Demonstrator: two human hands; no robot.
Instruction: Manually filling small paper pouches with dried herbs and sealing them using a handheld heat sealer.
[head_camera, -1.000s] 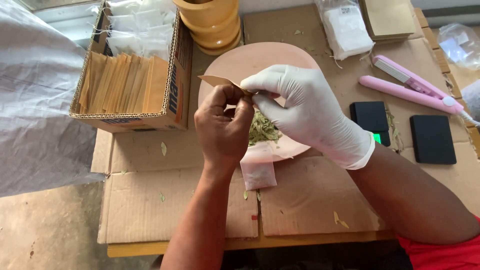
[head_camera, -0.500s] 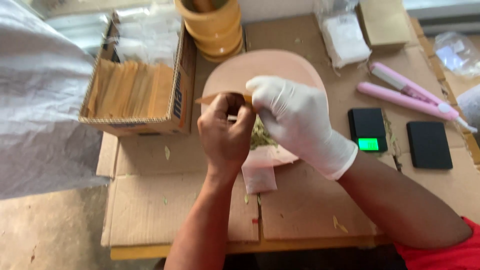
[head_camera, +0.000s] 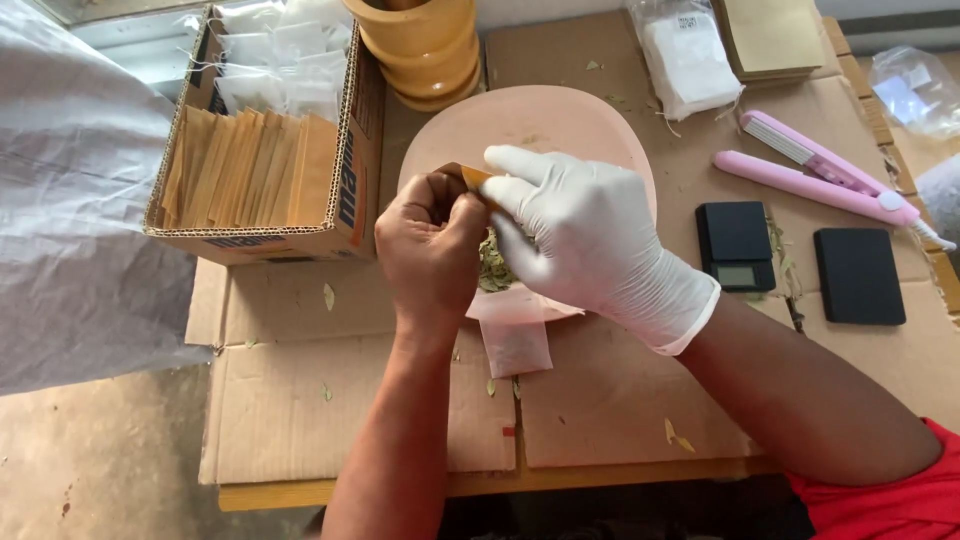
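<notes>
Bare left hand (head_camera: 432, 232) and gloved right hand (head_camera: 580, 235), fingers clamped on a brown paper sachet (head_camera: 468, 176), hold it above the pink plate (head_camera: 540, 125) to catch spilled dried leaves (head_camera: 494, 268).

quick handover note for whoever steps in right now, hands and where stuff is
Left hand: bare, pinching the small brown paper packet over the pink plate.
Right hand: in a white glove, fingers at the packet's mouth.
Dried green leaves sit on the plate under the hands; a small white sachet lies at the plate's near edge.
Cardboard box to the left holds a row of brown packets. Small black scale and pink sealer lie to the right.
Done: packet picked up and held at the plate.
Left: leaves still on the plate; packet not sealed.
</notes>
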